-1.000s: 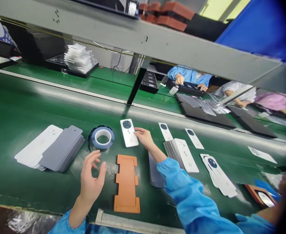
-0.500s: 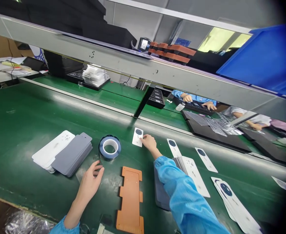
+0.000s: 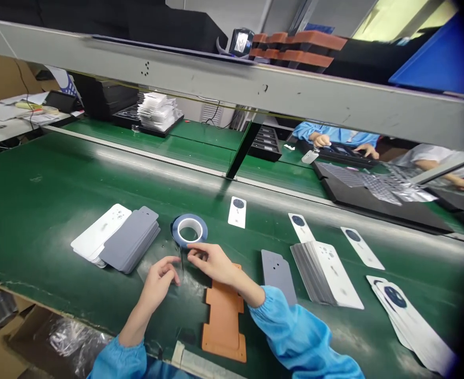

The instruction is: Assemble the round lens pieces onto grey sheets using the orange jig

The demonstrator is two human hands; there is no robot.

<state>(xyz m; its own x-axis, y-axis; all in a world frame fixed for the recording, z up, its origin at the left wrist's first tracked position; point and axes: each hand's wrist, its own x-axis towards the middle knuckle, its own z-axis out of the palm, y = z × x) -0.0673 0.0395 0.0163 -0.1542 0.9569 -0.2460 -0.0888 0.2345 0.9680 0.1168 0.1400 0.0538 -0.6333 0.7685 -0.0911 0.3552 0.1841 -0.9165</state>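
A blue tape roll [image 3: 203, 230] with a white core lies flat on the green bench, a dark strip trailing from its near edge. My left hand [image 3: 156, 287] is just nearer than the strip, thumb and forefinger apart, holding nothing I can see. Beside the roll's near side, my right hand [image 3: 215, 264] has its fingers bent but apart; whether a fingertip touches the tape is unclear. Its forearm passes over an orange notched plate [image 3: 223, 321]. Farther back lies a small white card with a dark circle [image 3: 237, 216].
To the left are stacked white sheets [image 3: 101, 231] and grey sheets [image 3: 131, 242]. On the right stand another grey pile [image 3: 277, 273], a fanned white stack [image 3: 336, 273] and several circle-marked cards [image 3: 362, 247]. A shelf beam [image 3: 216, 79] crosses above; co-workers' hands [image 3: 321, 139] show behind it.
My right hand has let go of the small white card and come back left to the tape roll. The left hand has stayed near the tape. The view has shifted.
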